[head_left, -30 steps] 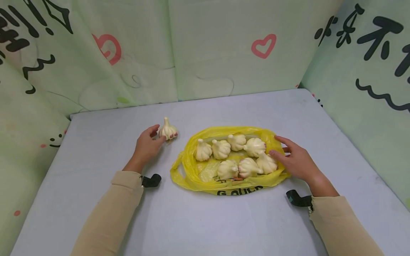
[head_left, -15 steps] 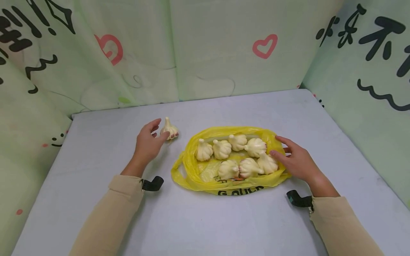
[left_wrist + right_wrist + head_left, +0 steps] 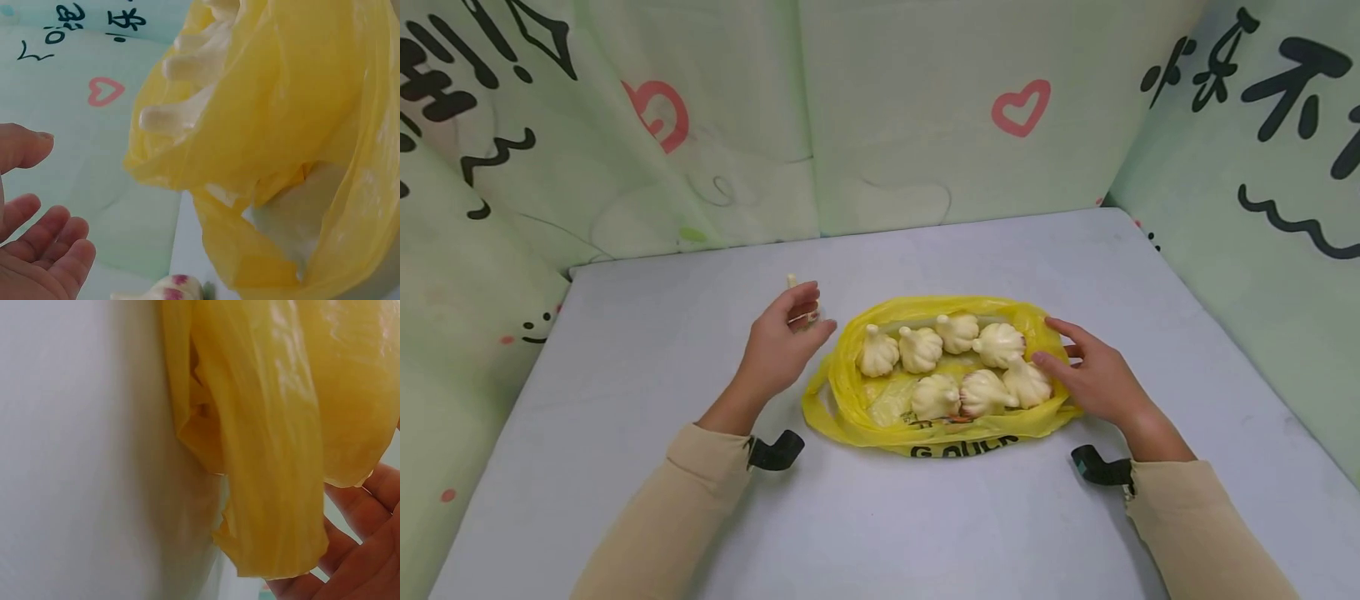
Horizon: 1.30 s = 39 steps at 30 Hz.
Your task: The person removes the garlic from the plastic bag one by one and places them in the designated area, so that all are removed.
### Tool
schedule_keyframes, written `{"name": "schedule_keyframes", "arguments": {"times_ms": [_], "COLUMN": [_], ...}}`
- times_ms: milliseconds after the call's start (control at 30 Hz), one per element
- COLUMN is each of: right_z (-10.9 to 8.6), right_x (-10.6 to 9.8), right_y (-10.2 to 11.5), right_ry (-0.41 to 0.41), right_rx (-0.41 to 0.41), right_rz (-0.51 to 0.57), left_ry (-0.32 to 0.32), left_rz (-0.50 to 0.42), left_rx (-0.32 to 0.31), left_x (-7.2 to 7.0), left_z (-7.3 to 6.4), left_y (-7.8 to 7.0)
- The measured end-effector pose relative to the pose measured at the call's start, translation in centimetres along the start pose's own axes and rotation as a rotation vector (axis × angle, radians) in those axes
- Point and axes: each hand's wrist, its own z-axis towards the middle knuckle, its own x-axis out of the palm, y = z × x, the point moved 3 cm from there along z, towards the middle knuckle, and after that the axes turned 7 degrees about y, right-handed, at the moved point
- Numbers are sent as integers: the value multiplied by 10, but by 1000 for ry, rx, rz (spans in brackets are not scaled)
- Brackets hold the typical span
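Note:
A yellow plastic bag point(image 3: 857, 425) lies with its mouth spread wide, and several garlic bulbs point(image 3: 934, 397) sit inside it. My right hand point(image 3: 1101, 379) holds the bag's right rim, thumb on the inner side and fingers outside. My left hand point(image 3: 786, 346) hovers left of the bag, holding nothing, its fingers loosely bent and thumb apart. Behind that hand stands a single garlic bulb point(image 3: 792, 281), mostly hidden in the head view. The left wrist view shows part of this purple-marked bulb point(image 3: 178, 290) below the fingers, apart from them.
A white-covered table point(image 3: 925, 533) carries everything. Pale green printed curtains point(image 3: 887, 125) hang along its back and both sides. One loop handle point(image 3: 820, 408) of the bag sticks out at its left end. A black wrist camera point(image 3: 778, 452) juts from the left cuff.
My left hand has moved away from the single garlic bulb, rightward toward the bag, and now blocks the view of the bulb. My right hand stays at the bag's rim.

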Motion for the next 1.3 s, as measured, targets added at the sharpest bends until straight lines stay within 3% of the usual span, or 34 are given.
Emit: {"name": "schedule_keyframes", "arguments": {"times_ms": [267, 633, 1033, 1300], "right_z": [0, 1, 0, 1], "right_x": [1, 0, -1, 0], "right_y": [0, 0, 0, -1], "right_ry": [0, 2, 0, 1], "right_rx": [9, -1, -1, 2], "right_rz": [4, 15, 11, 8], "left_ry": [94, 185, 176, 229], "left_rz": [0, -52, 85, 174], "left_rx": [59, 6, -141, -153], "left_x": [25, 51, 55, 57], "left_z": [-8, -15, -12, -10], "left_y": [-8, -9, -3, 0]}}
